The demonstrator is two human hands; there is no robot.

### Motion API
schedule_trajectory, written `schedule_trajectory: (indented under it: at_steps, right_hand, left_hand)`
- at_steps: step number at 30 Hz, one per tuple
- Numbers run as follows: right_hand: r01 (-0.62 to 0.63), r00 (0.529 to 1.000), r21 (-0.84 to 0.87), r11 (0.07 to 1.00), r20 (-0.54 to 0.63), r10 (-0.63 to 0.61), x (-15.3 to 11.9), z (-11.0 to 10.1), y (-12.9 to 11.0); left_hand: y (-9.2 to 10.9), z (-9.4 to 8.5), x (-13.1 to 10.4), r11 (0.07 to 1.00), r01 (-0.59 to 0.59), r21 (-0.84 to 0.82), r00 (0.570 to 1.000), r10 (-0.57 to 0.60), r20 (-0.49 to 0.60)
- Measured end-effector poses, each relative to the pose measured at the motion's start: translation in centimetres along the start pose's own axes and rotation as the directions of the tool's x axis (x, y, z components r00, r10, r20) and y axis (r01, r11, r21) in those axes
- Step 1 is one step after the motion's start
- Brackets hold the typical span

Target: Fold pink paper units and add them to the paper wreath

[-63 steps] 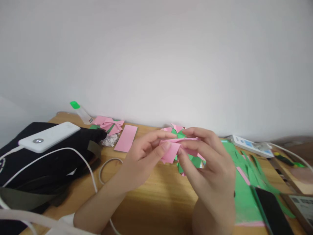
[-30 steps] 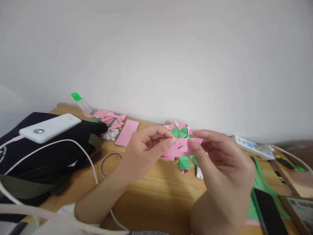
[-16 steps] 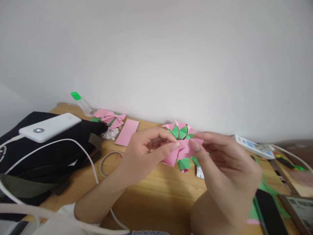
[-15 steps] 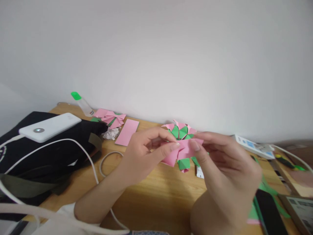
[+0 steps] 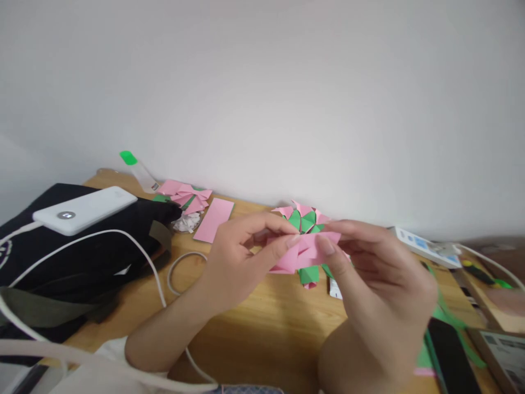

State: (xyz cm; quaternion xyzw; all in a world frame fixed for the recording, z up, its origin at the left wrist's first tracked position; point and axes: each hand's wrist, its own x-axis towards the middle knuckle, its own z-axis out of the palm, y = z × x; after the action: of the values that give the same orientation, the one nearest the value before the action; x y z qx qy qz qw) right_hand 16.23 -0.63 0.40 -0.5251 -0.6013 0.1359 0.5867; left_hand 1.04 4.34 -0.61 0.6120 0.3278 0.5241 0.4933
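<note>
A folded pink paper piece (image 5: 305, 253) is held in the air between both hands, above the wooden table. My left hand (image 5: 241, 257) pinches its left part between thumb and fingers. The right end is gripped by my right hand (image 5: 377, 279), thumb in front and fingers behind. Behind the held piece stands a green and pink folded paper model (image 5: 301, 220), partly hidden by the paper and my fingers. A flat pink paper strip (image 5: 214, 220) lies left of my left hand, beside several folded pink and green pieces (image 5: 191, 197).
At the left, a white power bank (image 5: 86, 210) with a cable rests on a black bag (image 5: 36, 262). A green-capped bottle (image 5: 141, 175) leans by the wall. At the right are a power strip (image 5: 426, 247), a dark phone (image 5: 453, 355) and green paper (image 5: 426, 353).
The left part of the pink paper has tilted and shifted slightly under my left fingers. Both hands keep their hold, almost in the same place.
</note>
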Motion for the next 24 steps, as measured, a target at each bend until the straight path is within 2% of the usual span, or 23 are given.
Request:
schedule_trajectory:
  at_steps: [8,14,20,24]
  right_hand:
    - [-0.015,0.999,-0.035,0.999,0.043,0.017,0.18,-0.09,-0.04]
    - [-0.058,0.994,0.008,0.998,0.091,0.057,0.40,0.25,-0.21]
    - [-0.081,0.996,0.037,0.996,0.044,0.080,0.26,0.47,-0.16]
    - [-0.082,0.995,0.055,0.995,0.059,0.079,0.25,0.38,-0.18]
  left_hand:
    - [0.14,0.10,-0.10,0.999,-0.012,0.032,1.000,0.013,-0.024]
    - [-0.08,0.17,-0.18,1.000,-0.008,0.030,1.000,0.008,-0.026]
    - [0.03,-0.23,0.25,0.997,0.061,-0.049,0.992,-0.056,0.110]
    - [0.11,-0.21,0.47,0.997,0.063,-0.033,0.992,-0.059,0.112]
